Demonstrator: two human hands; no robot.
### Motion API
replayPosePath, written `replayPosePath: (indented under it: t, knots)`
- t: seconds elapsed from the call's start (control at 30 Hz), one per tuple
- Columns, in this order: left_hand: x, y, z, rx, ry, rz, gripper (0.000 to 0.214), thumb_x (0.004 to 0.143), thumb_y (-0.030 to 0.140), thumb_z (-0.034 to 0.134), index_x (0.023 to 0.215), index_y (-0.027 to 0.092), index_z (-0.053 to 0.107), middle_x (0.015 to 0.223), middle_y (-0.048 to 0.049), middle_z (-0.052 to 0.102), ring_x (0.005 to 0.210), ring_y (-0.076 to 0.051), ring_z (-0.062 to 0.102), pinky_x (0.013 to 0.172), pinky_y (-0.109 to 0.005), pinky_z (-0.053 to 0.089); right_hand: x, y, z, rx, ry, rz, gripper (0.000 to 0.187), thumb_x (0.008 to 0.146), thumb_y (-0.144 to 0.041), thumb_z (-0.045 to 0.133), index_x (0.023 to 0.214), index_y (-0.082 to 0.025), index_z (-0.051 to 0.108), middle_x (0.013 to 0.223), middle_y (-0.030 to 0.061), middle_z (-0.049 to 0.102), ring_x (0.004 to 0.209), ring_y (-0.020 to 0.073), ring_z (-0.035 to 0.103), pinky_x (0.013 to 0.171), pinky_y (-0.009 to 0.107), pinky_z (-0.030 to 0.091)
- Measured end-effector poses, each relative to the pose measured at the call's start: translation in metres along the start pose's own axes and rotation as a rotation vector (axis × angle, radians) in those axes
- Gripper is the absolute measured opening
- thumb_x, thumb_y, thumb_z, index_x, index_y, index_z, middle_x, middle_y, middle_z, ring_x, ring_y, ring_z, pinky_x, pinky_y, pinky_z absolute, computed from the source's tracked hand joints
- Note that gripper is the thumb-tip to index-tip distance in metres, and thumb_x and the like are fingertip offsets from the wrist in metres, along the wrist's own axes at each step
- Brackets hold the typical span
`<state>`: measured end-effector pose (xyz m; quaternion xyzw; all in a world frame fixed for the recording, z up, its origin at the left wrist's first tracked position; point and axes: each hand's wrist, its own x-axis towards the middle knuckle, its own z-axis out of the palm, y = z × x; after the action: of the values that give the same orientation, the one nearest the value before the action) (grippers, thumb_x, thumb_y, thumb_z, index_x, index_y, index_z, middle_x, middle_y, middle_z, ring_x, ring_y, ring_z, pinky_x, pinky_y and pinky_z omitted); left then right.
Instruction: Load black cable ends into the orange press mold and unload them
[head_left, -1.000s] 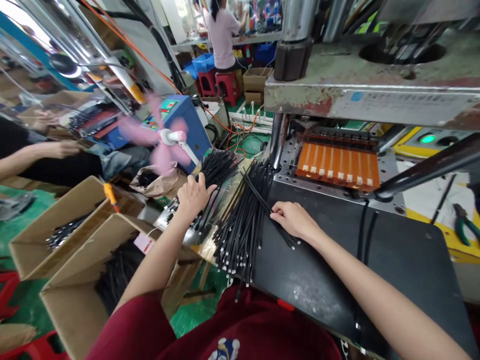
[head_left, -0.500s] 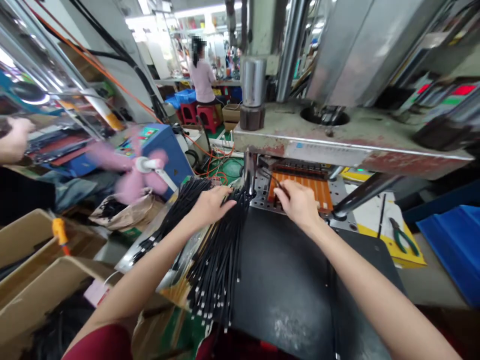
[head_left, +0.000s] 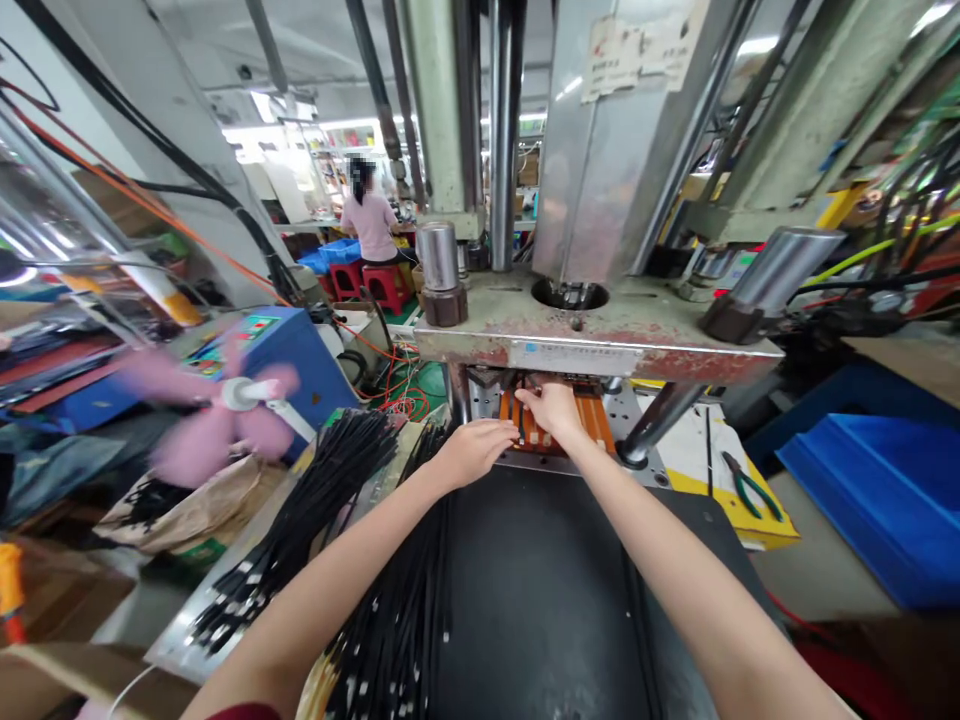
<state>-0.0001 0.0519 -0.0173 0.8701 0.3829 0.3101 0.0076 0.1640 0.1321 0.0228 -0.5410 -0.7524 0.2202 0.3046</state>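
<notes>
An orange slotted block [head_left: 594, 425] lies on the metal bed of a press. Over its left part is my right hand [head_left: 555, 408], thumb and fingers pinched at the upper end of a thin black strip [head_left: 520, 422]. My left hand [head_left: 476, 452] reaches in from the left, its fingers together and their tips at the strip's lower end. Part of the strip is hidden by the fingers. Beneath my left forearm, a bundle of black strips [head_left: 401, 600] with pale ends lies beside a black mat [head_left: 525, 590]. Farther left is a second bundle [head_left: 322, 490].
The press plate [head_left: 480, 345] hangs just above my hands, between steel posts [head_left: 660, 425]. Green-handled pliers [head_left: 750, 487] lie at right near a blue bin [head_left: 877, 500]. A pink fan [head_left: 240, 393] spins at left. A person [head_left: 369, 215] sits in the background.
My left hand has moved from the strip bundle to the orange block, close to my right hand. My right hand is now over the block's left slots. The view has tilted up and swung right.
</notes>
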Motion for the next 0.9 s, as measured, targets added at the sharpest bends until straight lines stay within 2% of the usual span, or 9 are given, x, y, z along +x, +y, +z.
replayPosePath:
  t: [0.1, 0.23, 0.33, 0.4, 0.53, 0.67, 0.73, 0.83, 0.9]
  knots:
    - [-0.006, 0.009, -0.007, 0.091, -0.101, 0.029, 0.038, 0.095, 0.026, 0.042, 0.13, 0.014, 0.05, 0.132, -0.0122, 0.055, 0.126, -0.021, 0.048, 0.105, -0.04, 0.041, -0.004, 0.001, 0.0, -0.035, 0.003, -0.016, 0.008, 0.084, -0.021, 0.062, 0.085, -0.018, 0.07, 0.081, 0.0021, 0.071, 0.075, 0.0143, 0.064, 0.07, 0.021, 0.044]
    - [0.004, 0.016, -0.017, 0.164, -0.211, -0.005, 0.053, 0.094, 0.044, 0.042, 0.138, 0.013, 0.041, 0.141, -0.0132, 0.045, 0.132, -0.023, 0.04, 0.108, -0.042, 0.035, 0.008, 0.005, 0.0, -0.125, 0.012, -0.014, 0.013, 0.083, -0.023, 0.064, 0.094, -0.019, 0.07, 0.094, 0.0042, 0.071, 0.087, 0.0179, 0.064, 0.08, 0.024, 0.044]
    - [0.029, 0.013, -0.015, 0.219, -0.251, -0.114, 0.056, 0.096, 0.049, 0.033, 0.138, 0.014, 0.041, 0.144, -0.0124, 0.042, 0.133, -0.023, 0.039, 0.111, -0.044, 0.03, 0.013, 0.006, -0.004, -0.217, 0.055, 0.017, 0.018, 0.087, -0.022, 0.056, 0.099, -0.016, 0.068, 0.104, 0.0117, 0.068, 0.098, 0.0245, 0.061, 0.087, 0.033, 0.041]
    - [0.05, 0.004, -0.009, 0.226, -0.292, -0.234, 0.053, 0.097, 0.046, 0.027, 0.137, 0.014, 0.043, 0.143, -0.0117, 0.043, 0.133, -0.023, 0.039, 0.112, -0.044, 0.028, 0.006, 0.005, -0.008, -0.272, 0.064, 0.026, 0.02, 0.089, -0.02, 0.05, 0.098, -0.014, 0.067, 0.102, 0.0152, 0.066, 0.098, 0.0272, 0.06, 0.086, 0.036, 0.041]
    - [0.093, -0.021, 0.001, 0.098, -0.401, -0.45, 0.049, 0.098, 0.038, 0.02, 0.13, 0.015, 0.049, 0.135, -0.0101, 0.052, 0.127, -0.02, 0.046, 0.108, -0.035, 0.034, -0.02, -0.001, -0.011, -0.359, -0.022, -0.046, 0.016, 0.087, -0.03, 0.054, 0.087, -0.018, 0.065, 0.091, 0.0106, 0.065, 0.089, 0.0253, 0.06, 0.078, 0.034, 0.041]
    - [0.115, -0.033, 0.005, 0.06, -0.376, -0.508, 0.047, 0.099, 0.029, 0.015, 0.126, 0.012, 0.05, 0.133, -0.0119, 0.054, 0.123, -0.018, 0.05, 0.105, -0.033, 0.036, -0.021, -0.007, -0.009, -0.424, -0.057, -0.046, 0.021, 0.086, -0.039, 0.059, 0.089, -0.018, 0.062, 0.093, 0.0104, 0.063, 0.09, 0.0252, 0.059, 0.077, 0.034, 0.041]
    - [0.105, -0.028, 0.005, 0.051, -0.345, -0.523, 0.051, 0.099, 0.027, 0.009, 0.131, 0.011, 0.045, 0.138, -0.0136, 0.048, 0.127, -0.018, 0.045, 0.107, -0.033, 0.034, -0.023, 0.001, -0.019, -0.399, -0.03, -0.081, 0.019, 0.085, -0.035, 0.059, 0.092, -0.017, 0.063, 0.093, 0.0105, 0.064, 0.089, 0.0247, 0.059, 0.078, 0.034, 0.041]
    - [0.061, -0.009, 0.0, 0.056, -0.194, -0.482, 0.052, 0.1, 0.033, 0.01, 0.138, 0.009, 0.035, 0.143, -0.0152, 0.042, 0.133, -0.019, 0.039, 0.109, -0.032, 0.032, -0.051, 0.04, -0.051, -0.349, 0.089, -0.141, 0.019, 0.087, -0.033, 0.056, 0.095, -0.017, 0.062, 0.089, 0.0081, 0.065, 0.083, 0.0226, 0.061, 0.075, 0.031, 0.042]
    - [0.021, 0.004, -0.006, 0.153, -0.127, -0.497, 0.048, 0.099, 0.037, 0.02, 0.133, 0.011, 0.041, 0.134, -0.0159, 0.051, 0.125, -0.023, 0.048, 0.104, -0.035, 0.038, -0.087, 0.072, -0.076, -0.446, 0.153, -0.015, 0.023, 0.09, -0.036, 0.05, 0.091, -0.018, 0.064, 0.084, 0.0089, 0.066, 0.078, 0.0245, 0.062, 0.07, 0.033, 0.042]
